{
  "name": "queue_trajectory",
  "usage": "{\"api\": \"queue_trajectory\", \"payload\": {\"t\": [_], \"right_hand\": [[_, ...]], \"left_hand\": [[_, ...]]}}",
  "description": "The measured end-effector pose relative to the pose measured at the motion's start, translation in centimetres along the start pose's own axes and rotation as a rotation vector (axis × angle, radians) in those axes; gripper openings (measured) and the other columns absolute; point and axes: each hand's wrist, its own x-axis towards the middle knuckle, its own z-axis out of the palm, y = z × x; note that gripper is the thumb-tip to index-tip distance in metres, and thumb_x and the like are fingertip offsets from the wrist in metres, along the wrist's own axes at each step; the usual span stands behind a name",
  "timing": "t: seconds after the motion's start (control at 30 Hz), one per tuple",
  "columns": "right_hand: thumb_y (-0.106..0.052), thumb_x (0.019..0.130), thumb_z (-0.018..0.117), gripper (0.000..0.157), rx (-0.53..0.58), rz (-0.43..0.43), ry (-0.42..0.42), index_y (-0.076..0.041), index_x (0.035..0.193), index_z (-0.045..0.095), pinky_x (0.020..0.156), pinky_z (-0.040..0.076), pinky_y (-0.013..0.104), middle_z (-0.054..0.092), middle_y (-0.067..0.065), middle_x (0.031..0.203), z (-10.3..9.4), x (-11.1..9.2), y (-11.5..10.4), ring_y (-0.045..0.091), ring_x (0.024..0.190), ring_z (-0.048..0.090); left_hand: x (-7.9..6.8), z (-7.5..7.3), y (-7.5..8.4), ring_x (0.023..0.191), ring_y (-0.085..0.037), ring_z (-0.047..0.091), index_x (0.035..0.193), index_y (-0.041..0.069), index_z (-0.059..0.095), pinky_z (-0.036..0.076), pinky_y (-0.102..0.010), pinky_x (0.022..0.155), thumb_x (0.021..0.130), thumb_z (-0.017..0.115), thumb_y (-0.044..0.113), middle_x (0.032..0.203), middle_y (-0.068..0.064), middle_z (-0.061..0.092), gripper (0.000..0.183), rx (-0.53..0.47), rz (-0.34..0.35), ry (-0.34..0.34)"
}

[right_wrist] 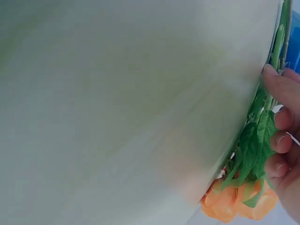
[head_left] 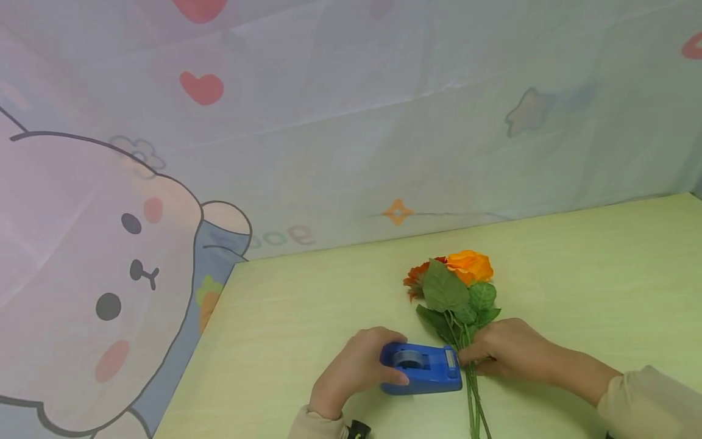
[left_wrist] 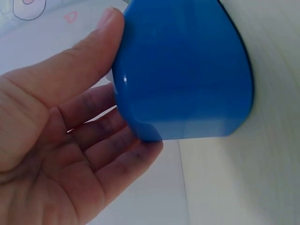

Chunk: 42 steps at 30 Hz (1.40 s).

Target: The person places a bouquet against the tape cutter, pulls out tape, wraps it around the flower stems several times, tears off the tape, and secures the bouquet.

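Note:
A blue tape dispenser with a roll of tape in it sits on the table. My left hand grips its rear end, thumb on one side and fingers on the other; the left wrist view shows the smooth blue back of the dispenser within that hand. Just right of its cutting end lie the green flower stems. My right hand pinches these stems below the leaves, fingertips right at the dispenser's front. The bunch has an orange flower and a darker red-orange flower, heads pointing away from me.
The pale yellow-green table spreads around the hands. Behind it hangs a light cloth backdrop with hearts and a cartoon animal at the left. Broad green leaves cover the upper stems.

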Motion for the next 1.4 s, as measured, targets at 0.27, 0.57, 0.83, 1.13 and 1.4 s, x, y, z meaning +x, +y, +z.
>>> {"api": "queue_trajectory", "payload": {"t": [0.27, 0.57, 0.83, 1.13, 1.4], "right_hand": [[-0.005, 0.059, 0.081, 0.034, -0.193, -0.241, 0.105, -0.025, 0.085, 0.074, 0.043, 0.027, 0.009, 0.050, -0.015, 0.061, -0.1, 0.0, 0.7, -0.005, 0.052, 0.042], [-0.007, 0.094, 0.044, 0.030, -0.622, -0.545, 0.092, -0.024, 0.079, 0.065, 0.054, 0.030, 0.020, 0.051, -0.010, 0.075, -0.5, 0.9, 0.2, 0.009, 0.068, 0.037], [-0.008, 0.103, 0.006, 0.063, -0.624, -0.560, 0.099, -0.022, 0.077, 0.061, 0.056, 0.033, 0.021, 0.052, -0.010, 0.075, -0.3, 1.0, 0.2, 0.009, 0.069, 0.040], [-0.010, 0.101, 0.023, 0.048, -0.576, -0.516, 0.170, -0.021, 0.085, 0.066, 0.056, 0.036, 0.019, 0.057, -0.010, 0.077, 0.2, 0.2, 0.5, 0.009, 0.070, 0.047], [-0.016, 0.105, 0.010, 0.061, -0.435, -0.417, 0.214, -0.022, 0.082, 0.067, 0.051, 0.027, 0.014, 0.051, -0.011, 0.072, 0.3, 0.1, 0.2, 0.006, 0.065, 0.040]], "left_hand": [[0.1, -0.1, 0.2, 0.110, -0.016, 0.055, 0.117, 0.008, 0.064, 0.044, -0.030, 0.091, 0.070, 0.083, 0.022, 0.115, -0.001, 0.063, 0.052, -0.002, 0.001, 0.000], [0.0, -0.3, 0.2, 0.110, -0.016, 0.055, 0.117, 0.008, 0.064, 0.044, -0.030, 0.091, 0.070, 0.083, 0.023, 0.115, 0.000, 0.063, 0.053, -0.008, 0.016, 0.000], [0.1, -0.4, 0.2, 0.111, -0.016, 0.055, 0.118, 0.008, 0.064, 0.044, -0.030, 0.091, 0.071, 0.082, 0.022, 0.116, 0.000, 0.063, 0.052, -0.005, 0.021, 0.009], [-0.1, -0.3, 0.3, 0.110, -0.016, 0.055, 0.118, 0.008, 0.064, 0.044, -0.030, 0.091, 0.070, 0.082, 0.024, 0.115, 0.000, 0.063, 0.053, 0.013, 0.026, -0.003], [-0.7, -0.2, 0.5, 0.114, -0.017, 0.053, 0.120, 0.008, 0.062, 0.042, -0.031, 0.094, 0.072, 0.080, 0.026, 0.121, -0.001, 0.061, 0.055, 0.128, 0.037, 0.001]]}}
